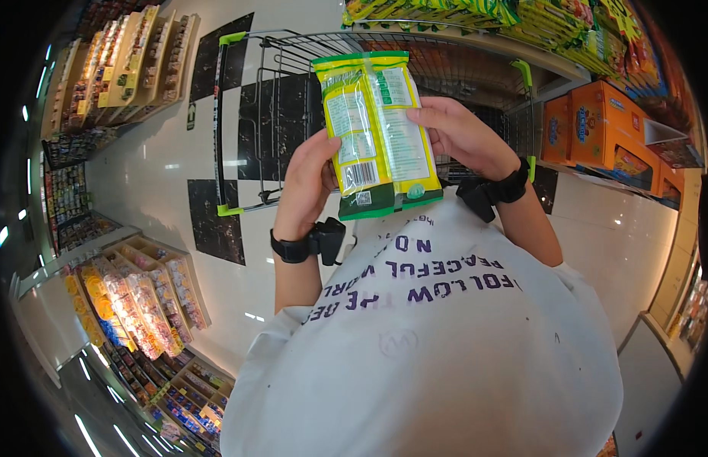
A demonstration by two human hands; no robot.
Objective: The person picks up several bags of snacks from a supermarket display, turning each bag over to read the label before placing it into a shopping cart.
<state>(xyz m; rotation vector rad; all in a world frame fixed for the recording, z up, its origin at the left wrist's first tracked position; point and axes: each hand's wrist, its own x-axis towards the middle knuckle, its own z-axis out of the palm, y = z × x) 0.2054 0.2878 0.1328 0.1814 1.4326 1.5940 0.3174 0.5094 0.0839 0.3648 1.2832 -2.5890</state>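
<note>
Both hands hold one yellow and green plastic snack packet in front of the chest, its printed back with a barcode facing up. My left hand grips the packet's left edge, thumb on top and fingers behind. On the opposite edge, my right hand pinches it with the thumb over the front. Each wrist wears a black strap with a small black device. Beneath and beyond the packet stands a wire shopping cart with green corner pieces. The packet hides part of the cart.
Green snack packets fill a shelf at the upper right. Orange cartons sit on the right. Shelves of packaged goods stand at the upper left, and another display at the lower left. The floor has white and black tiles.
</note>
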